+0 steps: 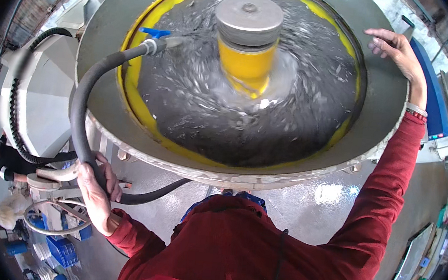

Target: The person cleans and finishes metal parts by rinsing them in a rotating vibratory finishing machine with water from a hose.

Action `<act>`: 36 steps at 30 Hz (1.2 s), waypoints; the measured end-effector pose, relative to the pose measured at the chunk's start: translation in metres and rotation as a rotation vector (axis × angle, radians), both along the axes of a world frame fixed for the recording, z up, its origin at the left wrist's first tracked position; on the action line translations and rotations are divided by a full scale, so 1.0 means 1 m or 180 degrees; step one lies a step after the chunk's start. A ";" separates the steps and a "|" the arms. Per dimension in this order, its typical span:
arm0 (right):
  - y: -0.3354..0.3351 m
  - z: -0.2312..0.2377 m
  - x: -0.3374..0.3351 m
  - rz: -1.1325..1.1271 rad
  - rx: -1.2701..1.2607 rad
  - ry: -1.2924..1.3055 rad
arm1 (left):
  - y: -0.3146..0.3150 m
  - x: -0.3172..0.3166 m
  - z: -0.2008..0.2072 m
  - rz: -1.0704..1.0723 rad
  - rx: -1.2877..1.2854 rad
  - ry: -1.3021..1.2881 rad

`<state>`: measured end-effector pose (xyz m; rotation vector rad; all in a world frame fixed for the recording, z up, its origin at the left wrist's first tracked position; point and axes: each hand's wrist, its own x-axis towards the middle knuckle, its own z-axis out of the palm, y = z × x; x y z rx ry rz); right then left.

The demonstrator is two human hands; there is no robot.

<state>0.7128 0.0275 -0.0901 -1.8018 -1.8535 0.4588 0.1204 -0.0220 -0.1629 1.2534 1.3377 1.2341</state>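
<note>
My left hand is wrapped around a thick grey hose at the lower left of the bowl. The hose arches over the rim to a blue-handled valve, and water sprays from its end toward the centre. Inside the large round bowl lies a yellow-lined basin of churning grey contents, blurred by motion. A yellow column with a round metal cap stands in its middle. My right hand is over the bowl's right side, fingers apart and holding nothing; whether it touches the wall, I cannot tell.
At the left stands a pale faceted machine housing with a black ribbed hose. A person's dark sleeve shows beside it. Blue crates sit lower left. A blue panel rises beyond my right arm, and shelves line the right edge.
</note>
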 end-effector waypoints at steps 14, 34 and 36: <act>0.002 0.003 -0.001 0.0029 0.0032 -0.0032 | -0.003 0.003 0.006 0.0265 -0.0135 0.0124; 0.009 -0.005 0.025 -0.0043 -0.0072 0.0121 | -0.002 0.002 0.011 -0.0154 0.0085 0.0082; 0.008 -0.005 0.027 -0.0035 -0.0090 0.0111 | -0.002 0.004 0.012 -0.0157 0.0087 0.0107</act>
